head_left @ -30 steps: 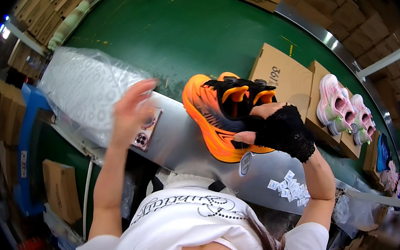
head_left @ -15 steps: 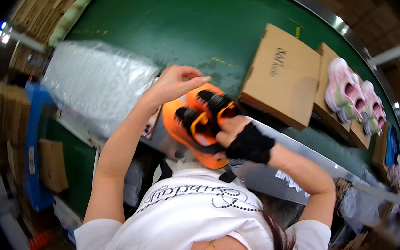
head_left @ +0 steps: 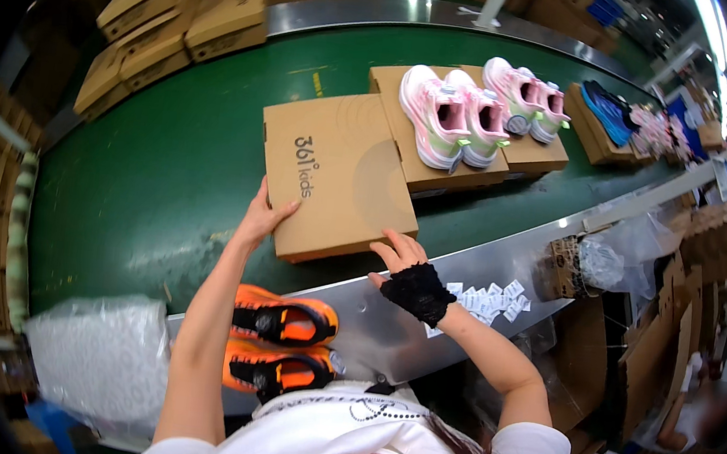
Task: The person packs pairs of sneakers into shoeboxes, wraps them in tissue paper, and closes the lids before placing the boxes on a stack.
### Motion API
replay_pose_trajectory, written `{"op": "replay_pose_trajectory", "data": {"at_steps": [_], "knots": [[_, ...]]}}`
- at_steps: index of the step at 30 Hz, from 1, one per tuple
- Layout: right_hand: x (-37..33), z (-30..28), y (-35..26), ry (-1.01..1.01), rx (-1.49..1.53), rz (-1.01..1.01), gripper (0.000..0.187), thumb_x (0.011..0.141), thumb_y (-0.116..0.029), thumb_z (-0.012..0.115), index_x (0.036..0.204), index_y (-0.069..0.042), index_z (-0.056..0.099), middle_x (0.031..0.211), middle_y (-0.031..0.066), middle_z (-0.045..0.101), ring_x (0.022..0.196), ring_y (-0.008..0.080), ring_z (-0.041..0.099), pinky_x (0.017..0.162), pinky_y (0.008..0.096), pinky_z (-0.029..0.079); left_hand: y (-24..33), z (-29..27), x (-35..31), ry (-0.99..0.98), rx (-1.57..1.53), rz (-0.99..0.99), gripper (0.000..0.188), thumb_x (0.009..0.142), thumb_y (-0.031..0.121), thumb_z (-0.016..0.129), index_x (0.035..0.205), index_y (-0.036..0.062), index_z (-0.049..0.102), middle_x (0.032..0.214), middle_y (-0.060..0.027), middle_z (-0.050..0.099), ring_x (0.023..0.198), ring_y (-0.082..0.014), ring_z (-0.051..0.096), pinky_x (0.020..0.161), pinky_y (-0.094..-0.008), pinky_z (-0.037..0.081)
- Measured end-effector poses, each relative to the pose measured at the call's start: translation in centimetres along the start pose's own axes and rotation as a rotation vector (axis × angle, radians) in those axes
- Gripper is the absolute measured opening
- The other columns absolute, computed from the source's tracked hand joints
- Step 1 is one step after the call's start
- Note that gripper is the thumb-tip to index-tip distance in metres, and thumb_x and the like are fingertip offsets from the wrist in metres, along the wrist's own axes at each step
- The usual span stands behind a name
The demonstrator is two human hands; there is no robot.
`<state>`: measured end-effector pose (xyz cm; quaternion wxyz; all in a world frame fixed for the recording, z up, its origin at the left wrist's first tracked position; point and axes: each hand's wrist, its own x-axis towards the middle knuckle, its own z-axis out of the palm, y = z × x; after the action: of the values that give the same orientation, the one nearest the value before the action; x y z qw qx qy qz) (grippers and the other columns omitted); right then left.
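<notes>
A closed brown cardboard shoebox (head_left: 343,172) lies on the green work surface in front of me. My left hand (head_left: 261,219) grips its left edge, thumb on the lid and fingers along the side. At the near right corner is my right hand (head_left: 402,256), its fingers stretched out and apart, close against the box edge; whether they touch is hard to tell. A black fingerless cover wraps that hand and wrist. The pair of orange and black sneakers (head_left: 285,318) rests on the metal edge close to my body, partly behind my left forearm.
Pink and white sneakers (head_left: 435,121) stand on brown boxes (head_left: 457,177) to the right, with blue shoes (head_left: 608,113) beyond. Small white labels (head_left: 489,300) lie on the metal ledge (head_left: 396,337). Bubble wrap (head_left: 101,363) sits at lower left; several boxes (head_left: 148,45) stand far left.
My hands have left the orange sneakers, which now rest on the metal edge. The left hand has taken hold of the shoebox, and the right has come to its corner. The view has turned right.
</notes>
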<state>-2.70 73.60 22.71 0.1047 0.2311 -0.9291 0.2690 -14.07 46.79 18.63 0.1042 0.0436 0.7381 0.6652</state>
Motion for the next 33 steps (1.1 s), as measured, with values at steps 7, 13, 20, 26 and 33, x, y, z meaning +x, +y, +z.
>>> {"op": "replay_pose_trajectory", "data": {"at_steps": [7, 13, 20, 26, 33], "knots": [[0.9, 4.9, 5.9, 0.142, -0.556, 0.088, 0.075, 0.055, -0.015, 0.068, 0.124, -0.009, 0.04, 0.13, 0.0222, 0.032, 0.123, 0.0377, 0.028, 0.088, 0.0609, 0.022, 0.8, 9.4, 0.7, 0.031, -0.014, -0.046, 0.092, 0.078, 0.029, 0.066, 0.137, 0.0008, 0.001, 0.112, -0.013, 0.051, 0.089, -0.0166, 0.055, 0.066, -0.0272, 0.048], [1.9, -0.5, 2.7, 0.35, 0.073, 0.151, 0.081, 0.051, -0.011, 0.066, 0.126, -0.003, 0.035, 0.125, 0.0204, 0.04, 0.121, 0.0328, 0.035, 0.093, 0.0462, 0.028, 3.3, 5.5, -0.3, -0.003, 0.097, -0.185, 0.072, 0.082, 0.049, 0.051, 0.129, -0.0023, 0.035, 0.092, -0.0121, 0.052, 0.073, -0.0143, 0.049, 0.064, -0.0255, 0.044], [-3.6, -3.3, 6.2, 0.523, 1.482, 0.812, 0.042, 0.077, -0.022, 0.063, 0.113, -0.008, 0.046, 0.1, 0.0074, 0.056, 0.092, 0.0213, 0.058, 0.07, 0.0339, 0.049, -7.5, -8.6, -8.6, 0.421, 0.597, 0.044, 0.043, 0.081, 0.027, 0.06, 0.116, 0.003, 0.052, 0.07, -0.0061, 0.053, 0.06, -0.012, 0.047, 0.057, -0.0267, 0.041], [-15.1, 3.3, 7.5, -0.071, -0.196, 0.691, 0.057, 0.074, -0.022, 0.058, 0.127, -0.014, 0.038, 0.124, 0.0268, 0.037, 0.101, 0.0411, 0.048, 0.084, 0.042, 0.041, -5.8, -13.4, -19.4, 0.845, 0.336, -0.271, 0.038, 0.082, 0.032, 0.058, 0.106, 0.0016, 0.059, 0.08, -0.0085, 0.057, 0.065, -0.0124, 0.05, 0.058, -0.0269, 0.042], [-16.3, 4.8, 9.4, -0.004, 0.198, 0.637, 0.021, 0.073, -0.003, 0.046, 0.091, 0.0, 0.057, 0.079, 0.0121, 0.057, 0.067, 0.023, 0.055, 0.061, 0.0305, 0.044, -9.6, -20.7, -31.1, 1.247, 0.752, -0.277, 0.032, 0.083, 0.029, 0.054, 0.099, 0.0026, 0.061, 0.093, -0.0173, 0.056, 0.083, -0.0261, 0.056, 0.073, -0.0321, 0.044]]}}
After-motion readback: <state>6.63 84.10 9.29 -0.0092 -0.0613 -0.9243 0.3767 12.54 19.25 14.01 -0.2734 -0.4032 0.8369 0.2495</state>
